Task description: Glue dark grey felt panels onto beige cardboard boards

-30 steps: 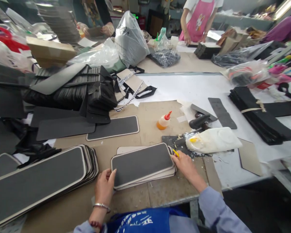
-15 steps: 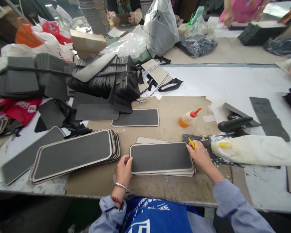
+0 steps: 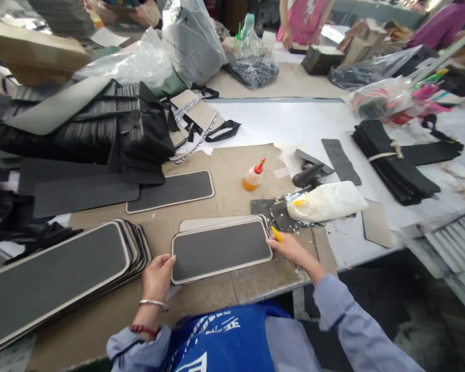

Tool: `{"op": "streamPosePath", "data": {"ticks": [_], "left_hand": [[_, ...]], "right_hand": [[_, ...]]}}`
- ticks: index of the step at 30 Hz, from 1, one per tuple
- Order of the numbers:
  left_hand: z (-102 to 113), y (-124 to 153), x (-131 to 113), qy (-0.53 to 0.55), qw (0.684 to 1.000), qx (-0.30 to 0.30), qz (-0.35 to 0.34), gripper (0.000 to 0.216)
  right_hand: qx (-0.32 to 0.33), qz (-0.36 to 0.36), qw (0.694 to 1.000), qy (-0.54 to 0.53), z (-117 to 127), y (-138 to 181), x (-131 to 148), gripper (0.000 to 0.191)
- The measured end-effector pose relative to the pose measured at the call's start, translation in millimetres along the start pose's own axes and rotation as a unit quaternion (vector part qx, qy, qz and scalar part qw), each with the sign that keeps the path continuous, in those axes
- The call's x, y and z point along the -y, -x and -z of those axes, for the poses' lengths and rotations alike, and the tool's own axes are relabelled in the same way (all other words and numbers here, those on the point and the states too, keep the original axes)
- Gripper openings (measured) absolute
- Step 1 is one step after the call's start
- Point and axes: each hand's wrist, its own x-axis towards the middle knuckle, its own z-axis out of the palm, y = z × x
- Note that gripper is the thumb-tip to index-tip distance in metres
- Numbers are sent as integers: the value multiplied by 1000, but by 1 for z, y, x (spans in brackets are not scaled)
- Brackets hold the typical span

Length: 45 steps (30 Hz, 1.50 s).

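Note:
A dark grey rounded panel with a pale border [image 3: 220, 251] lies in front of me, between my hands. My left hand [image 3: 157, 274] pinches its left edge with thumb and fingers. At its right edge, my right hand [image 3: 292, 249] grips the corner and also carries a short yellow stick-like tool [image 3: 276, 234]. Behind and partly under this panel, the edges of more panels [image 3: 201, 223] stick out; I cannot tell whether the top one touches them. To the left is a stack of similar bordered panels [image 3: 73, 253]. Another one [image 3: 174, 190] lies flat farther back.
A red-tipped bottle of orange liquid [image 3: 252, 176] stands beyond the panel. Right of it are a black-handled tool [image 3: 308, 175] and a white plastic container [image 3: 327, 202] on a smeared board. Bundled black strips [image 3: 395, 163] lie farther right. Dark stacked pieces [image 3: 81, 121] fill the back left. Co-workers stand opposite.
My view has turned to the right. Both hands have drawn the top panel towards me and left off the pieces beneath, whose far edges now show more.

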Motion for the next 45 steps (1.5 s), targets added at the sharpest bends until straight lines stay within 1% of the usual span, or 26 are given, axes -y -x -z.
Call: {"op": "streamPosePath", "data": {"ticks": [3,7,9,11,15,19,24,33,36,38,42,44,45], "left_hand": [[-1,-1,1,-3,1000,1,0,24],[-1,0,0,-3,1000,-11,-3,25],[-1,1,0,2,1000,-18,-10,26],[-2,1,1,9,999,-26,-22,27],[-4,-1,6,11,999,-41,-25,30],[-5,-3,9,5,998,-57,-31,30],[-4,-2,8,-16,998,-53,-26,31],[-5,2,4,-1,999,-51,-15,31],[-3,5,0,7,1000,-26,-13,30],[1,9,-6,17,1000,3,-8,30],[7,17,-17,50,996,67,28,34],[7,17,-19,63,994,83,31,36],[6,17,-19,67,994,81,28,36]], "right_hand": [[-9,-25,1000,4,-9,7,-4,28],[-47,-65,993,91,-14,8,4,23],[-73,-62,989,112,-12,7,12,20],[-91,-54,988,111,-10,5,19,18],[-73,-66,992,82,-9,1,26,19],[-66,-69,992,77,-13,-5,21,15],[-63,-49,993,87,-16,-9,14,13],[-67,-41,990,116,-19,-11,12,14],[-73,-47,989,123,-19,-10,14,13],[-72,-46,988,128,-18,-10,16,12],[-60,-38,986,149,-18,-11,15,12],[-61,-32,985,159,-18,-12,13,14],[-62,-29,984,164,-18,-13,11,15]]}}
